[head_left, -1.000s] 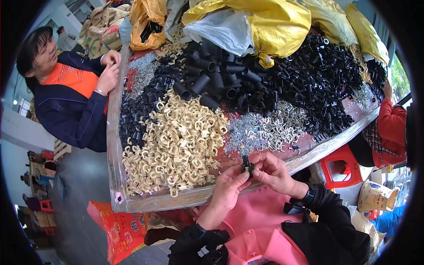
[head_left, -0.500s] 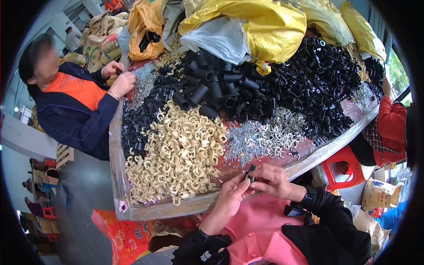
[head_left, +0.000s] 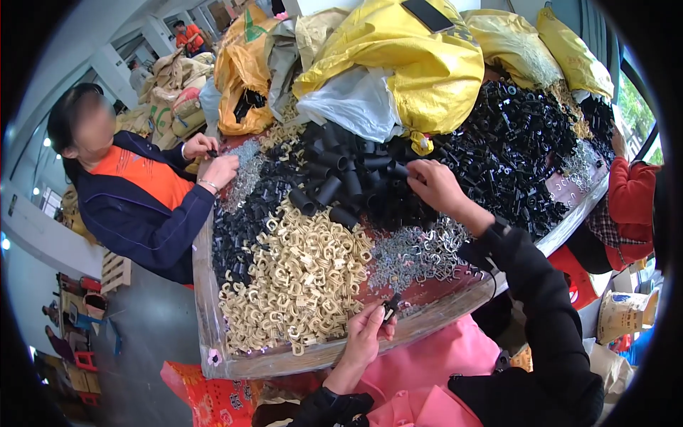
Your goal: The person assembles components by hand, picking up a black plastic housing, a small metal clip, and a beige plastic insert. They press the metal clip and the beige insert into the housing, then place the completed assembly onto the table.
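Observation:
My left hand [head_left: 365, 340] is closed on a small black plastic part [head_left: 390, 304], near the front edge of the table. Stretched forward over the table, my right hand [head_left: 440, 188] has its fingers apart and slightly bent. Its fingertips reach the edge of the heap of black plastic tubes [head_left: 329, 189], beside smaller black parts [head_left: 491, 135]; I see nothing held there. Between my hands lie piles of small clear-grey pieces [head_left: 398, 257] and shiny metal U-shaped clips [head_left: 447, 245]. Beige U-shaped clips [head_left: 299, 277] are heaped left of my left hand.
A wooden rim [head_left: 284, 361] edges the table. Yellow sacks [head_left: 434, 78], a white plastic bag [head_left: 352, 107] and an orange sack [head_left: 245, 64] stand at the back, with a phone [head_left: 427, 15] on top. A co-worker [head_left: 142, 178] handles parts at left; another person [head_left: 629, 203] is at right.
My right hand has left the left hand and moved forward to the black parts. My left hand keeps the small black part. The view has tilted slightly upward.

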`<state>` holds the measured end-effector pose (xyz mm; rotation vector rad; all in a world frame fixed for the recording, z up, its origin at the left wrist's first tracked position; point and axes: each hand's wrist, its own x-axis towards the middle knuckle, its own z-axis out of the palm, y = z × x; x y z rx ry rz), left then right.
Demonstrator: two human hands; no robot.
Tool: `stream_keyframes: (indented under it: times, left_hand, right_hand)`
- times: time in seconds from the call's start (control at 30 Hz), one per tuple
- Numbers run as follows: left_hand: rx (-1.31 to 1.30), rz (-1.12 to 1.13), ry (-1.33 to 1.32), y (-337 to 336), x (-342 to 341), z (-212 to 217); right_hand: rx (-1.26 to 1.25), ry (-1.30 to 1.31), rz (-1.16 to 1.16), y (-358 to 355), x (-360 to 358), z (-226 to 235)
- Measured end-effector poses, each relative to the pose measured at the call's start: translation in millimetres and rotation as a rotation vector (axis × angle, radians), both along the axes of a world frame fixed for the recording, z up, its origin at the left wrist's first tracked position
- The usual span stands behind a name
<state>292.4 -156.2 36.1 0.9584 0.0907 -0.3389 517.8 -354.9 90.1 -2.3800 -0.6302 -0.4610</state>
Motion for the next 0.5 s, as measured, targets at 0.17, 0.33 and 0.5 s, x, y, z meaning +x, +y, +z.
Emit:
stream_keyframes:
  times: [0.17, 0.33, 0.5]
  left_hand:
    - [0.053, 0.032, 0.02, -1, -4, 9]
    - [-0.035, 0.09, 0.078, 5, -6, 12]
    - [-0.071, 0.174, 0.078, 8, -1, 23]
  right_hand:
    - [-0.227, 0.055, -0.091, -7, 50, -40]
    - [0.014, 0.011, 0.026, -6, 34, -25]
    - [0.193, 0.009, 0.238, -6, -38, 27]
